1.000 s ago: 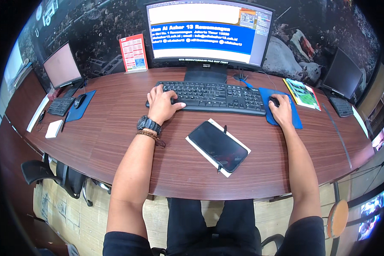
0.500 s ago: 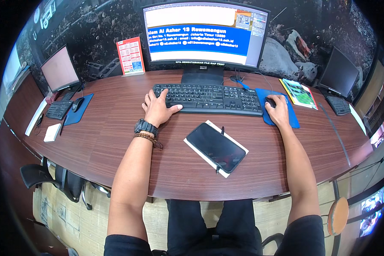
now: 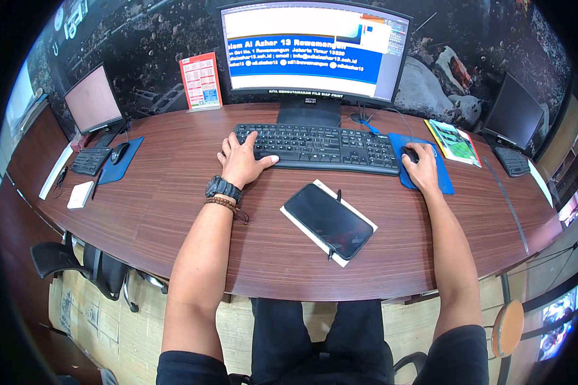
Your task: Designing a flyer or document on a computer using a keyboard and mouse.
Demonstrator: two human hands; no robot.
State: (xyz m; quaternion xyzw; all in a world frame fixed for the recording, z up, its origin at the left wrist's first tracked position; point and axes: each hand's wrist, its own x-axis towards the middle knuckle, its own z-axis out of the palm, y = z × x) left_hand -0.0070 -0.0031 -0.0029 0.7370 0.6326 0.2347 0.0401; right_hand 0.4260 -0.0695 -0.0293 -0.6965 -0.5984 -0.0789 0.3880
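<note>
Mouse point(image 3: 410, 154), small, light and rigid, lies right of the keyboard point(image 3: 318, 144) on a blue pad point(image 3: 443, 183); right hand point(image 3: 422, 168) cups it, fingers curled over. Left hand point(image 3: 241, 162) rests on the keyboard's left end, fingers spread.

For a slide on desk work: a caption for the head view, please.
Left hand rests on the black keyboard, right hand covers a mouse on a blue mousepad.
</note>
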